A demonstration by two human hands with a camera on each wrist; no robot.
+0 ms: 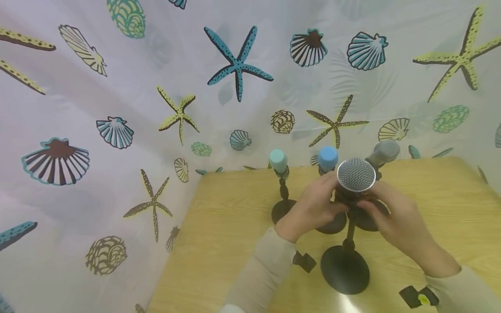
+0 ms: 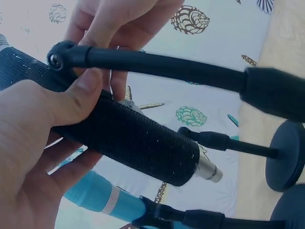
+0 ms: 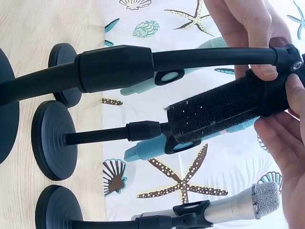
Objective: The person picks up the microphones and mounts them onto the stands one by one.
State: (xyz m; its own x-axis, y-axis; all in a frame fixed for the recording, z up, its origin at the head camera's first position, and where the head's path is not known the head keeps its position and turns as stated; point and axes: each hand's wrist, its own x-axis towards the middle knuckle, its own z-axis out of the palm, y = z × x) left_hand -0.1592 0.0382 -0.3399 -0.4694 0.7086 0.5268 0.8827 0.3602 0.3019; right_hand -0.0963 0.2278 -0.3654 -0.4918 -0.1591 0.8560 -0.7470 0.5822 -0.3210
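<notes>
A black microphone (image 1: 355,174) with a silver mesh head sits in the clip (image 3: 275,93) of a desk stand, whose round black base (image 1: 344,270) rests on the table. Its dark, speckled body (image 2: 143,143) slants through the clip, with a metal end showing in the left wrist view. My left hand (image 1: 315,204) grips the microphone from the left, thumb on top and fingers beneath. From the right, my right hand (image 1: 399,221) holds it at the clip, thumb against the clip and fingers under the body.
Behind stand a mint-green microphone (image 1: 278,161), a blue microphone (image 1: 328,158) and a silver microphone (image 1: 385,151), each on a black stand. The wooden table (image 1: 231,217) meets a sheet (image 1: 203,100) printed with shells and starfish.
</notes>
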